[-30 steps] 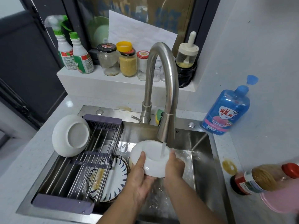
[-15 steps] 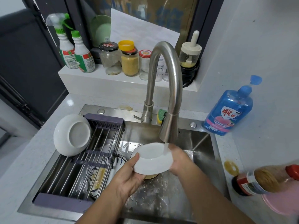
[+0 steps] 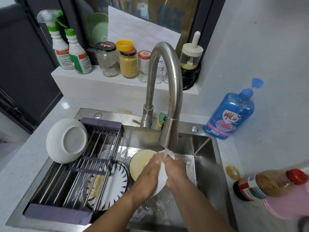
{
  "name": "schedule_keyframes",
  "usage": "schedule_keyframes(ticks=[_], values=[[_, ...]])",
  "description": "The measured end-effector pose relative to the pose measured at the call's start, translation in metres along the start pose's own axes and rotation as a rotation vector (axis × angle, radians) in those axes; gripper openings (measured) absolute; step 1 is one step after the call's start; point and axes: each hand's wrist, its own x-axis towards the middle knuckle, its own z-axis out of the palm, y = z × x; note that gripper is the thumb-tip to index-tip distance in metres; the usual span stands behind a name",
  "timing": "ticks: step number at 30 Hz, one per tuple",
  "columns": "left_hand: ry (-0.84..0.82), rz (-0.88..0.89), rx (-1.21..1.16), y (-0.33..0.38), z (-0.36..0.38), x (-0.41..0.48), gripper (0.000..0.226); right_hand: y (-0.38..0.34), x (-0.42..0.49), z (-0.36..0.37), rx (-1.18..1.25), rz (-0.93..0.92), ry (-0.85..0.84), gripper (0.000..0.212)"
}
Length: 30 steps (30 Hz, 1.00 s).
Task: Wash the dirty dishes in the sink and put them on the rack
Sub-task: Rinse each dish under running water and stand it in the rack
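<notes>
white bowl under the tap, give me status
Left hand, right hand both hold white bowl, on edge under running faucet. Dirty bowl, blue-patterned plate in sink. Rack bars free beside upturned bowl.

One wide-angle view, worn on the head, looks forward and steeply down from close above the sink [image 3: 200, 148], with the faucet [image 3: 173, 77] near centre. The arms [image 3: 192, 206] enter from the bottom edge. It takes in the sill [image 3: 100, 84] at top, the rack [image 3: 56, 213] at left and the surface [image 3: 275, 148] at right.
</notes>
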Motion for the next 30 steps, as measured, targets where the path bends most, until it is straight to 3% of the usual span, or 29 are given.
schedule_keyframes(ticks=[2,6,8,11,15,18,22,24,27,30], values=[[-0.031,0.008,-0.043,0.002,-0.002,0.003,0.044,-0.003,0.000,-0.003,-0.017,-0.011,0.026,0.006],[0.017,-0.243,-0.049,-0.027,0.000,0.029,0.086,-0.003,-0.006,-0.004,-0.046,-0.077,0.034,0.007],[0.033,-0.361,-0.163,-0.029,0.000,0.033,0.105,0.001,-0.010,-0.003,-0.100,-0.159,0.005,0.006],[0.063,-0.488,-0.356,-0.006,-0.006,0.028,0.087,0.011,-0.018,-0.005,-0.287,-0.303,-0.025,0.005],[-0.017,-0.535,-0.698,0.004,-0.028,0.028,0.093,0.034,-0.025,-0.013,-0.621,-0.518,-0.207,0.008],[0.054,-0.551,-0.747,0.004,-0.028,0.026,0.055,0.047,-0.026,-0.024,-0.847,-0.696,-0.356,0.030],[0.227,-0.562,-0.779,-0.009,-0.016,0.020,0.037,0.052,-0.020,-0.036,-1.169,-0.864,-0.517,0.045],[0.298,-0.540,-0.819,-0.020,-0.013,0.019,0.037,0.052,-0.019,-0.046,-1.351,-0.862,-0.498,0.057],[0.358,-0.487,-0.868,-0.029,-0.013,0.017,0.039,0.051,-0.017,-0.064,-1.496,-0.787,-0.399,0.098],[0.304,-0.454,-0.859,-0.025,-0.008,0.010,0.047,0.049,-0.004,-0.067,-1.545,-0.710,-0.296,0.104]])
